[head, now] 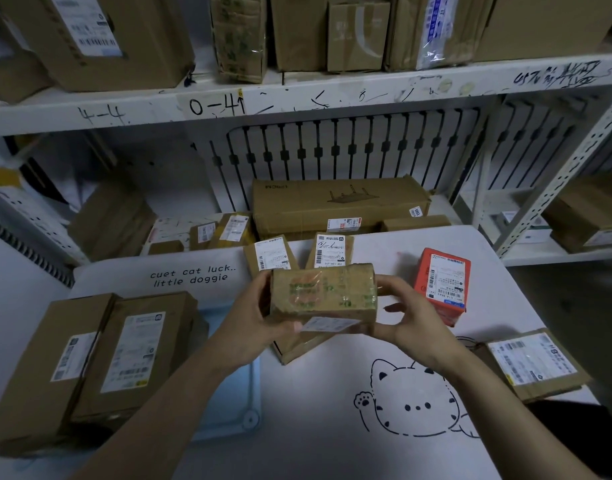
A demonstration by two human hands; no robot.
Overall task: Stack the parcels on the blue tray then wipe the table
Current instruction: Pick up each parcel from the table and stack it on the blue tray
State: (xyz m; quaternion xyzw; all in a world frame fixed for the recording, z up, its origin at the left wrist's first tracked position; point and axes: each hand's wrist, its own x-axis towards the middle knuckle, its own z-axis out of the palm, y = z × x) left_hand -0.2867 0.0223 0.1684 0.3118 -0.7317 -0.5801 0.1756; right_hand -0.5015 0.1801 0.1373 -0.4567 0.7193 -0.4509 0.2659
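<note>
Item: taped parcel [323, 294], held above the table [315, 427], just right of the blue tray [235, 393]. Left hand [252, 323] and right hand [406, 317] each gripped one end, probably to keep it level for stacking. Two large parcels [90, 358] lay on the tray's left part.

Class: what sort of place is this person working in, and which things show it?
Probably a parcel sorting or pick-up storeroom. Metal shelves with handwritten codes hold cardboard boxes, and labelled parcels lie on the table. The left hand and right hand grip a taped parcel.
</note>
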